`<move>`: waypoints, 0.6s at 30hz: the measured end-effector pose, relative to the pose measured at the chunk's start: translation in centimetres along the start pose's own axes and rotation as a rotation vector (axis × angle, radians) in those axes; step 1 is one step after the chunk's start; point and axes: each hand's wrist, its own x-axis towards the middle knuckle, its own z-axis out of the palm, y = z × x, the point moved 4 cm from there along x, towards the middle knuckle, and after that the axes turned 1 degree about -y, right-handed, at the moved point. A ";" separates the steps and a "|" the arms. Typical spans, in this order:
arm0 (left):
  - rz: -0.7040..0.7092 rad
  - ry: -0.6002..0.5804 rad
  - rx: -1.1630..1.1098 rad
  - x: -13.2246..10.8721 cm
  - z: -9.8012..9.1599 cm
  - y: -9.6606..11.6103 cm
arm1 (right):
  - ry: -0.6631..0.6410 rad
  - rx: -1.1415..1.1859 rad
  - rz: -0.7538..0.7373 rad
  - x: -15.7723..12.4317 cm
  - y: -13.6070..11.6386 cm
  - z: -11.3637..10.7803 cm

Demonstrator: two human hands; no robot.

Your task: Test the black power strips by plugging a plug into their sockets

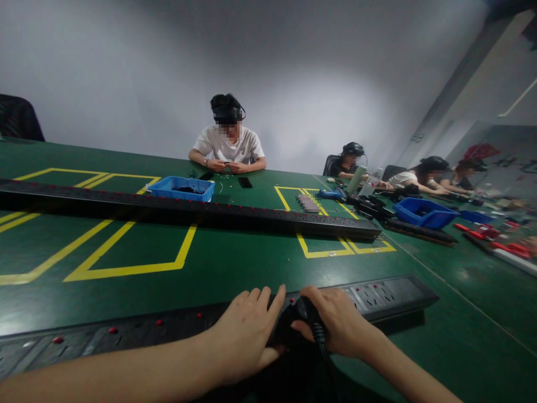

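Observation:
A long black power strip [403, 294] with red indicator buttons and rows of sockets lies across the near side of the green table. My left hand [241, 330] grips it near the middle, with the fingers over the far edge and the thumb on the near side. Just to the right, my right hand [342, 324] is closed around a black power plug [302, 314] held at the sockets. The plug's thick cord [319, 337] hangs down towards me. Whether the pins sit fully in the socket is hidden by my fingers and the plug.
A second long power strip [251, 215] lies farther off, before a blue bin [182, 188]. Yellow tape [138, 273] marks the table [235, 268]. Across sits a person [229, 143] in a headset; others work at right near another blue bin [425, 212] and red tools.

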 end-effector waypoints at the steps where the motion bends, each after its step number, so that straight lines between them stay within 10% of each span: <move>1: 0.019 -0.008 0.001 0.0 0.1 0.0 | -0.030 0.012 0.008 0.1 0.0 0.0; 18: 0.137 -0.113 0.016 0.2 1.7 -0.5 | 0.193 0.068 0.039 -0.2 -0.2 0.8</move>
